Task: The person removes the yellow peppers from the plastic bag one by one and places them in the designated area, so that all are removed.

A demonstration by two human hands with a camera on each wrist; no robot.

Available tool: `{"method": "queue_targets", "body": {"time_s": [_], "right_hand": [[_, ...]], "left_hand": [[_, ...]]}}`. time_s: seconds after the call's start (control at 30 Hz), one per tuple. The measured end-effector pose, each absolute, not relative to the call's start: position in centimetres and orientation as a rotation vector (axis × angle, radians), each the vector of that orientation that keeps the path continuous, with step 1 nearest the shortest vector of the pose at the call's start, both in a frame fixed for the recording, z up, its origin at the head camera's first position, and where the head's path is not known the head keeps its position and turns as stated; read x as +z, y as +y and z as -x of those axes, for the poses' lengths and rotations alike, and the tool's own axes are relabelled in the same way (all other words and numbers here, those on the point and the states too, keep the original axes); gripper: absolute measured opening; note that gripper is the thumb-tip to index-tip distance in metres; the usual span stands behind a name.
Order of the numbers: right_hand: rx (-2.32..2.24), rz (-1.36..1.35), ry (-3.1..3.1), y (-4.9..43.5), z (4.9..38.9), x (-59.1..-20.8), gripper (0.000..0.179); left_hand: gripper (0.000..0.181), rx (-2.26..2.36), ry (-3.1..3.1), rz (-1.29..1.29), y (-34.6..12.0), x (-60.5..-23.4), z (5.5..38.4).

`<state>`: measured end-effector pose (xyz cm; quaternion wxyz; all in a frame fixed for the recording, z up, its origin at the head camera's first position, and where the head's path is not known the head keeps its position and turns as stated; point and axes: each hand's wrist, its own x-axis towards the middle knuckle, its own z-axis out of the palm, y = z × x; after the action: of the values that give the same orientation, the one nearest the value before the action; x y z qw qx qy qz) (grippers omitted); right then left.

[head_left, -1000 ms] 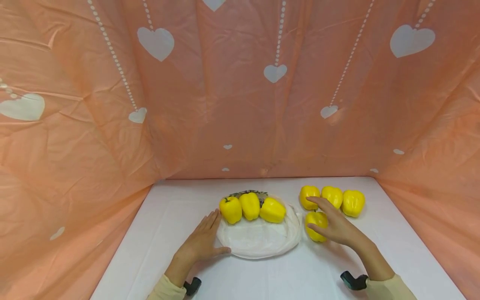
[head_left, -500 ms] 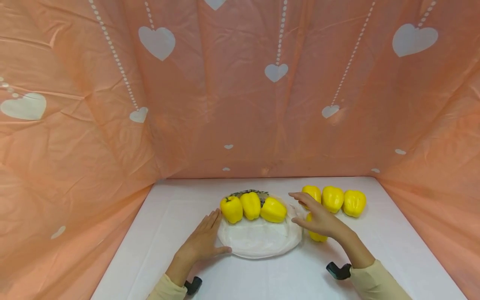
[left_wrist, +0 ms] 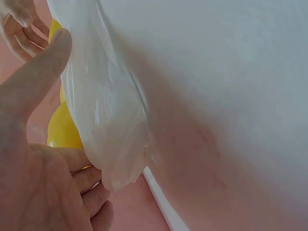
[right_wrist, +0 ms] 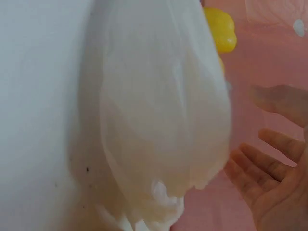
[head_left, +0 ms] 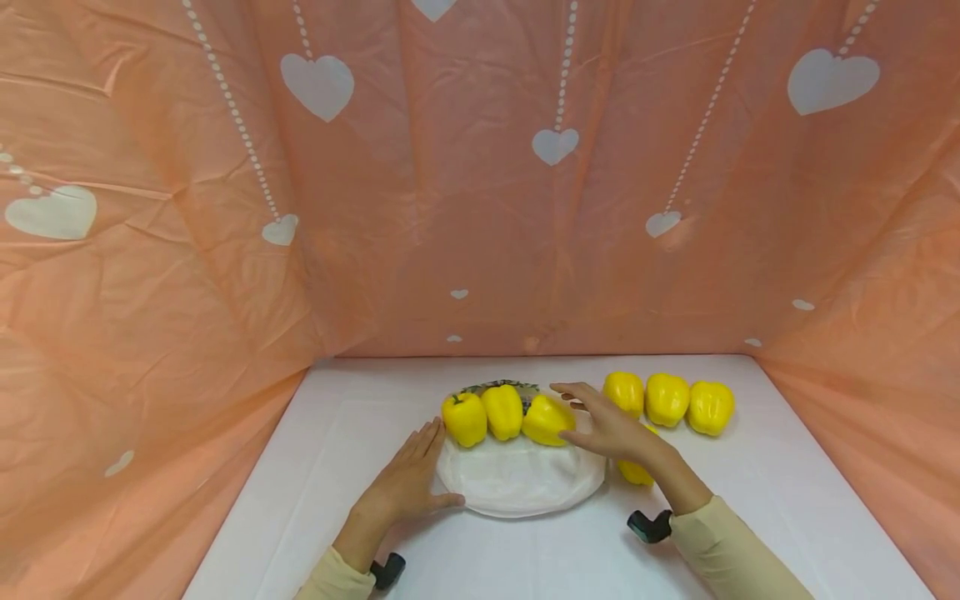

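The yellow pepper [head_left: 546, 421] at the right of the white bag [head_left: 517, 492] could roll if knocked, and a push on the soft bag might tip its two neighbours [head_left: 503, 412] too. It lies just beyond the right hand [head_left: 611, 429]'s spread thumb and fingers, which grasp nothing; contact is unclear. The left hand [head_left: 407, 479], fingers extended, rests against the bag's left side.
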<state>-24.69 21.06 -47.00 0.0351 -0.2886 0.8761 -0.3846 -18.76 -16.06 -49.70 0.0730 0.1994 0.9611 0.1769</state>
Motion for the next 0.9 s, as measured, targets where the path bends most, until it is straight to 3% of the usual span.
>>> {"method": "queue_targets", "body": {"time_s": [0.9], "right_hand": [[-0.921, 0.887, 2.72, 19.6, 26.2, -47.7, 0.08]], "left_hand": [[0.118, 0.543, 2.893, -0.617, -16.1, -49.8, 18.7]]}}
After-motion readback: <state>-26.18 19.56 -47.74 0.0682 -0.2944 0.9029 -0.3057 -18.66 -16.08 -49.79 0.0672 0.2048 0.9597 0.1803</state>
